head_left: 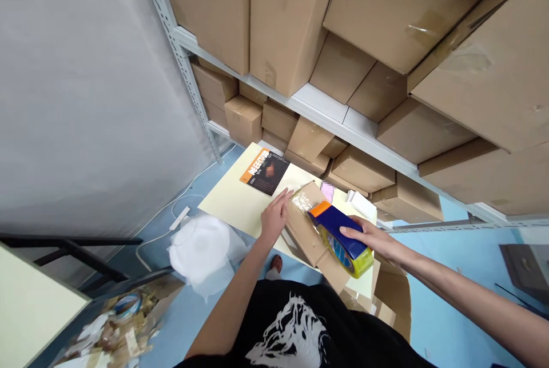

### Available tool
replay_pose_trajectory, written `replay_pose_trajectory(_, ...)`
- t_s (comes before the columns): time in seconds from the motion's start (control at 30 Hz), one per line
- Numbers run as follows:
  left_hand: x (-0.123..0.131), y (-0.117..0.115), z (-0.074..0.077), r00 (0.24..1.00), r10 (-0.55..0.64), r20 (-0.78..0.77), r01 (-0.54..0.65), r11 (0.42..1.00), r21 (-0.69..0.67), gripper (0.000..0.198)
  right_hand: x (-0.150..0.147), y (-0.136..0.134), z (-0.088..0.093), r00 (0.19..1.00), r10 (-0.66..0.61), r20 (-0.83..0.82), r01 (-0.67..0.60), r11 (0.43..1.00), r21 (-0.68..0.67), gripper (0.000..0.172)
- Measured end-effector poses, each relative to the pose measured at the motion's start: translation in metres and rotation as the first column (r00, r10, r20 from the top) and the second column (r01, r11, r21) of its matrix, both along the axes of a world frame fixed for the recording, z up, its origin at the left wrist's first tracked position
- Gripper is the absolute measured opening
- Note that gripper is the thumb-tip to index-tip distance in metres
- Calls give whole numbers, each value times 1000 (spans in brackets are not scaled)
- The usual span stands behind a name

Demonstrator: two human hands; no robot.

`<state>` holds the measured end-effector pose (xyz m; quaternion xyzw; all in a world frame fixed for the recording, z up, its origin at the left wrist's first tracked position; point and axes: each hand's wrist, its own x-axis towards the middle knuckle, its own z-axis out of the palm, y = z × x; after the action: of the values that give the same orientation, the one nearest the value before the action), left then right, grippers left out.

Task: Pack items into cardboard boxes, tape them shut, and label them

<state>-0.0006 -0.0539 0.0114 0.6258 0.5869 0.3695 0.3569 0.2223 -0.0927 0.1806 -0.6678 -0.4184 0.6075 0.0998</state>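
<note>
My right hand (364, 235) is closed around a blue and orange tape dispenser (337, 226) loaded with a wide roll of yellowish tape (358, 265). The dispenser is held over a cardboard box (302, 231) on the pale yellow table (227, 188). Shiny clear tape (302, 201) lies across the box near its far end. At the box's far left edge, my left hand (277, 216) rests with its fingers stretched out, touching the cardboard. The dispenser hides part of the box's right side.
A dark magazine (268, 171) with an orange strip lies on the table's far left part. Shelves (317, 108) full of cardboard boxes rise beyond it. White foam wrap (201, 248) sits at the left, above a heap of scraps (124, 328). An open carton (397, 299) stands at the right.
</note>
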Motion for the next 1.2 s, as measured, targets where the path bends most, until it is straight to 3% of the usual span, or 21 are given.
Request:
replay_pose_trajectory(0.1, -4, 3, 7, 957, -230, -176, 240, 970, 39, 54, 3, 11, -4, 999, -41, 10, 41, 999, -25, 58)
replay_pose_trajectory(0.2, -5, 10, 13, 891, -361, -275, 376, 927, 2, 53, 4, 30, -2, 998, -41, 49, 42, 999, -26, 54)
replay_pose_trajectory(0.33, 1, 15, 17, 841, -399, -366, 410, 911, -50, 55, -1, 58, 6, 993, 61, 98, -59, 998, -23, 42)
replay_pose_trajectory(0.43, 7, 15, 17, 853, -384, -352, 394, 918, -48, 54, -10, 76, 9, 972, 168, 163, -161, 985, -56, 35)
replay_pose_trajectory(0.57, 11, 12, 17, 853, -379, -358, 389, 920, -47, 51, -25, 98, 12, 919, 335, 207, -299, 936, -186, 27)
replay_pose_trajectory(0.7, 11, 13, 20, 843, -393, -367, 397, 915, -68, 50, -42, 112, 18, 880, 410, 239, -324, 887, -328, 29)
replay_pose_trajectory(0.83, 12, 12, 25, 784, -413, -464, 416, 904, -100, 53, -47, 106, 28, 804, 518, 293, -383, 827, -411, 40)
replay_pose_trajectory(0.97, 13, 5, 28, 671, -434, -601, 456, 881, -126, 56, -36, 83, 37, 718, 601, 352, -536, 799, -271, 50)
replay_pose_trajectory(1.03, 13, 1, 30, 643, -439, -628, 477, 871, -121, 54, -28, 70, 40, 708, 595, 380, -550, 802, -233, 53)
replay_pose_trajectory(1.2, 18, 5, 40, 701, -372, -609, 498, 866, 44, 41, -18, 42, 47, 695, 495, 522, -529, 843, -94, 61)
